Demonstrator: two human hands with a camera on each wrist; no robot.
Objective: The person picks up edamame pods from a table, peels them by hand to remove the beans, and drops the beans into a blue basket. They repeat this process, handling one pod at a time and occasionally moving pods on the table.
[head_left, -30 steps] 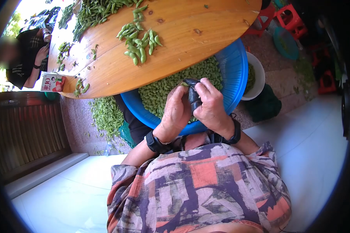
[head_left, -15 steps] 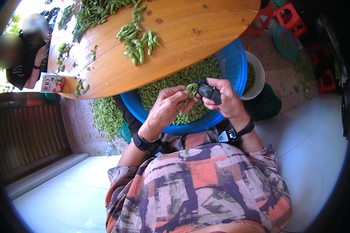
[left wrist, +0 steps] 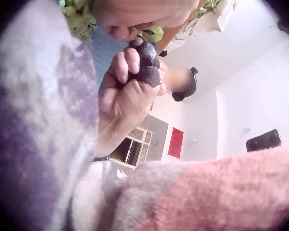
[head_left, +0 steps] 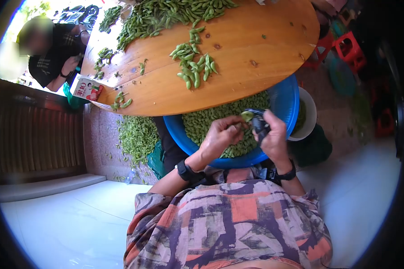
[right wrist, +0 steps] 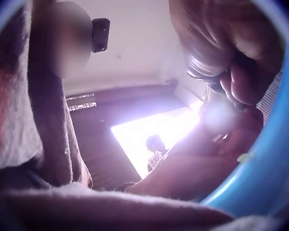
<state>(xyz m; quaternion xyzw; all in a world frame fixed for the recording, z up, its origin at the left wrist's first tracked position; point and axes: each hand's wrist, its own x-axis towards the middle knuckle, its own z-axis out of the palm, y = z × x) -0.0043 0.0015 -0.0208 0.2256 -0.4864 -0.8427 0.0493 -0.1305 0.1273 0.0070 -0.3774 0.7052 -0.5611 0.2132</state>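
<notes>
Over the blue basin (head_left: 292,101) of shelled green beans (head_left: 206,119), both hands meet at a small green pod (head_left: 246,116). The left hand (head_left: 221,136) pinches it with curled fingers. Black coverings (head_left: 259,124) wrap digits of the right hand (head_left: 275,138), which grips the pod's other side. The left wrist view shows the pod (left wrist: 155,34) between the left hand (left wrist: 144,13) above and the black-covered tip of the right hand (left wrist: 127,98). In the right wrist view the right hand (right wrist: 221,36) is dark, and glare hides the pod.
A wooden table (head_left: 256,45) beyond the basin bears a pod heap (head_left: 161,18), a smaller pod group (head_left: 191,67) and a carton (head_left: 87,88). More pods (head_left: 139,136) lie on the floor at left. A white bucket (head_left: 310,112) and red stools (head_left: 351,51) stand at right.
The head view has shifted, so table and basin appear farther right and lower. The left hand's fingers are curled more tightly beside the pod; the right hand stands more upright.
</notes>
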